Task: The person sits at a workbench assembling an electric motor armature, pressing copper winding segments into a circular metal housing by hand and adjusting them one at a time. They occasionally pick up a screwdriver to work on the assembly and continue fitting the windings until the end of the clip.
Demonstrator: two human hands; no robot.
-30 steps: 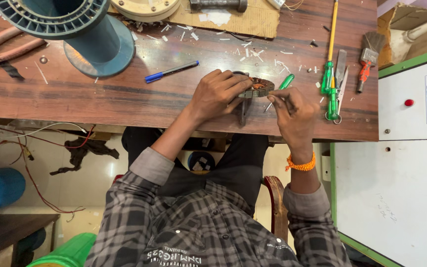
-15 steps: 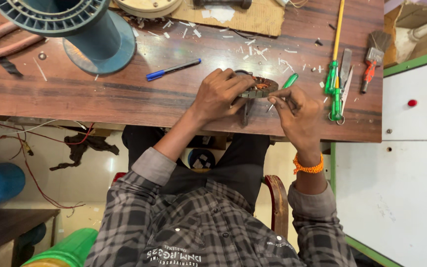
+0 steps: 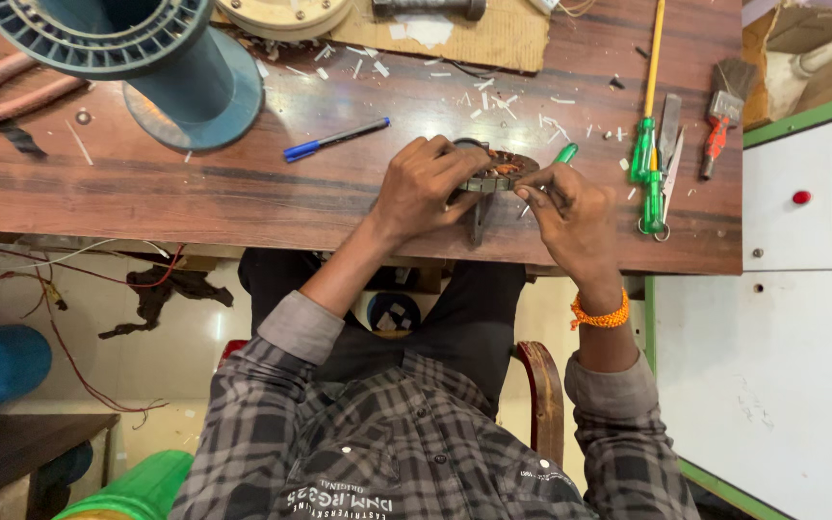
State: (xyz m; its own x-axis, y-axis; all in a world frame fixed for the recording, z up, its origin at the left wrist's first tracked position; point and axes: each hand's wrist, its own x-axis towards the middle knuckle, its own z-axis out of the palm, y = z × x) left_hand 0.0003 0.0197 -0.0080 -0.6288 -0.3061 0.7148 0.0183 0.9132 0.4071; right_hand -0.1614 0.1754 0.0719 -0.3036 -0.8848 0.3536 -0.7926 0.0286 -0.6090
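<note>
A round metal stator ring with copper windings (image 3: 503, 171) rests near the front edge of the wooden workbench (image 3: 243, 193). My left hand (image 3: 421, 188) grips its left rim. My right hand (image 3: 570, 217) holds a thin green-handled tool (image 3: 559, 159) whose tip touches the ring's right side. An orange bead band circles my right wrist.
A blue pen (image 3: 334, 140) lies left of my hands. A large teal wire spool (image 3: 137, 58) stands at the back left. Green screwdrivers, scissors and a blade (image 3: 655, 144) lie at the right, with a brush (image 3: 721, 111). A white machine cabinet (image 3: 801, 289) borders the bench.
My hands and the ring stay in the same spot on the bench. My right fingers have shifted slightly along the ring's edge with the tool.
</note>
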